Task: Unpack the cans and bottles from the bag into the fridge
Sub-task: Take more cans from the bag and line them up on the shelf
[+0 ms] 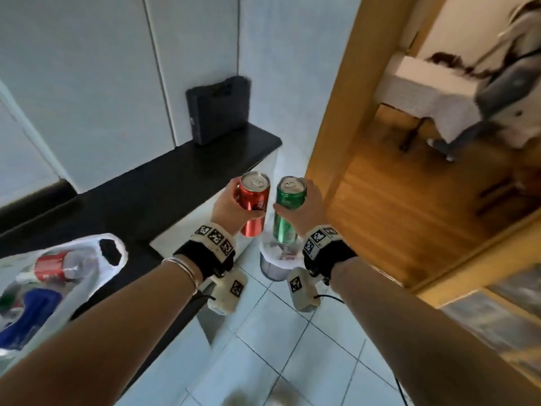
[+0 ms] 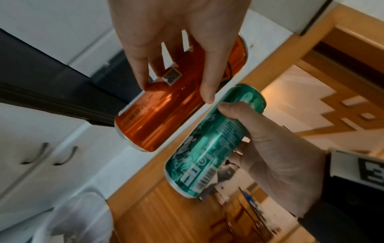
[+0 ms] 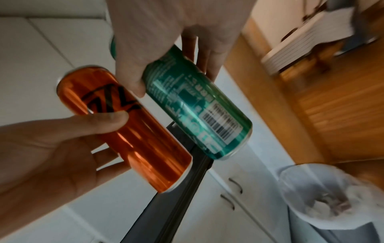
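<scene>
- Kitchen setting noted: pale tiled floor, black stone counter running from 9 o'clock toward centre, white cabinet fronts behind it, and a wooden doorway at 2 o'clock of the head view.
- Left hand was wrapped around a slim red aluminium can, thumb across the front and fingers behind; can held upright, top facing the camera.
- Right hand was wrapped likewise around a slim green aluminium can, also upright.
- Both cans were held side by side near frame centre, close together, above a small bin lined with white plastic on the floor. Whether they touched could not be determined.
- White translucent plastic bag lay open on the counter at 8 o'clock, well apart from the hands, with a further red can and a blue item inside; remaining contents were too blurred to identify.
- Black hard case stood on the counter at 11 o'clock.
- Fridge was not identifiable in any view.
- Assessment: step in hand appeared to be carrying two cans from bag to fridge. Next move would call for turning to locate the fridge and freeing one hand if its door is closed. Task judged early, since the bag was not yet emptied.
</scene>
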Motion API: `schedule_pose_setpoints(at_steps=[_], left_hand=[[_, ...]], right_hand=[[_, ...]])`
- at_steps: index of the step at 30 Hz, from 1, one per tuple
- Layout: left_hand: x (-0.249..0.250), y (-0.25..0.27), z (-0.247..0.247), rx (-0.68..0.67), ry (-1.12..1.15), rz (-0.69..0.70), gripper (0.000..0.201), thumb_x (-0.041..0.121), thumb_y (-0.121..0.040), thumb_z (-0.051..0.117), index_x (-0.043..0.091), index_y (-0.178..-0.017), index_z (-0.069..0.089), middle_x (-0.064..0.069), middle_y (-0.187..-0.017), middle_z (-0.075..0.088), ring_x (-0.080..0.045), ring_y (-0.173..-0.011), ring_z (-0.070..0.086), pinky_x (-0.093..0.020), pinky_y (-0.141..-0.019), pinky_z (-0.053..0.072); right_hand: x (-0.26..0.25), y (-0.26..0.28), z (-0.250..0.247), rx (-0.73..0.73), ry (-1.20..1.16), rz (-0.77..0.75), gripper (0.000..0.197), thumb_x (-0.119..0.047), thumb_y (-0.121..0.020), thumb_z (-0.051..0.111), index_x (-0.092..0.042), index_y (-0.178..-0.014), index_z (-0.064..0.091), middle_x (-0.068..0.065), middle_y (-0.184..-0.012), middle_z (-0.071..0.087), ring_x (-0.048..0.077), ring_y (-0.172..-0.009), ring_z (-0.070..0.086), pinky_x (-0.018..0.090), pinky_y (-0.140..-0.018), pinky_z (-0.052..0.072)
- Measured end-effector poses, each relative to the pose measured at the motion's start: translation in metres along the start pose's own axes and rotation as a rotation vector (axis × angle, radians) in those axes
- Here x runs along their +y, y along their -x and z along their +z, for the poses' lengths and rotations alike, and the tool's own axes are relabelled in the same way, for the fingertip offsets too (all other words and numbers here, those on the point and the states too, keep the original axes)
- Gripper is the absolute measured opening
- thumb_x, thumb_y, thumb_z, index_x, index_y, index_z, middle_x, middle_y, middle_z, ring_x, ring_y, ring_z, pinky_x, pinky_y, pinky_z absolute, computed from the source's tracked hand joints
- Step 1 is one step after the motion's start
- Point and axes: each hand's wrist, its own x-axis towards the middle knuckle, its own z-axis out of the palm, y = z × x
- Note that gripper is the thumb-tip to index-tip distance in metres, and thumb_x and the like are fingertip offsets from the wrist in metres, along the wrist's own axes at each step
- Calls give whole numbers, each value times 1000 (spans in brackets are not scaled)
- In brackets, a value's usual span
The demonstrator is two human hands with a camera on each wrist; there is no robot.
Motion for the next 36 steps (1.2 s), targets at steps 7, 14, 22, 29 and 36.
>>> schedule_pose_setpoints(at_steps=[7,14,22,29,36], left_hand=[[33,-8,96,-272,-13,113,75,0,-60,82,14,-125,47,-7,-121,62,-24,-112,58,-40,-102,45],[74,12,213,-513,11,191,84,1,-60,83,11,-133,42,-9,-130,57,-25,-119,54,-42,-105,42],[140,50,376,-691,-70,330,82,10,-61,85,13,-131,43,-8,-127,60,-25,-116,57,-39,-99,46],[204,103,515,-902,-7,373,77,0,-64,80,7,-130,42,-12,-130,57,-26,-118,54,-36,-102,42],[249,154,650,-1097,39,456,75,-2,-57,83,9,-123,48,-11,-119,63,-24,-110,59,-40,-100,45]], right_hand=[[53,23,-84,267,27,165,66,-24,-65,85,-15,-121,50,7,-119,56,22,-110,54,33,-98,45],[112,50,-192,428,47,319,66,-24,-67,83,-15,-122,48,6,-120,58,23,-112,56,35,-97,47],[194,83,-333,653,115,380,62,-29,-68,82,-13,-119,51,7,-117,56,21,-107,55,32,-95,47],[263,129,-460,850,190,520,64,-33,-68,81,-12,-118,49,9,-116,56,24,-106,56,39,-94,47],[321,167,-562,1054,222,653,60,-30,-66,82,-13,-116,52,7,-114,57,22,-105,54,29,-89,42]])
